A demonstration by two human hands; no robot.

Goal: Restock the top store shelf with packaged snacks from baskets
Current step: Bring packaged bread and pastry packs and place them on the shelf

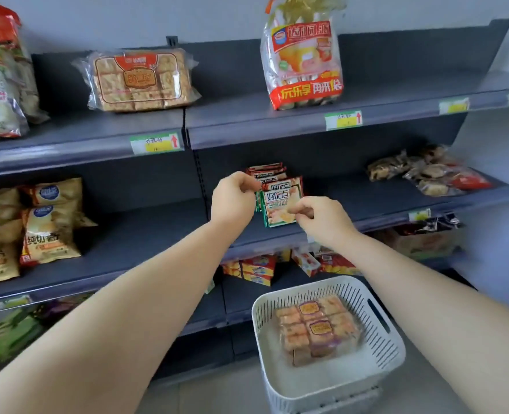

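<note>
The front cookie packet (278,204) is pinched top-left by the left hand (233,197) and bottom-right by the right hand (322,218). Best kept upright and squared near the front edge of the middle shelf (381,224).

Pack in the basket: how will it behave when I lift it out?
The pack is a squared block of small cakes, so it should probably keep shape. Its glossy clear wrap looks slippery; grip the sides. It lies flat in the basket, so tipping seems unlikely.
</note>
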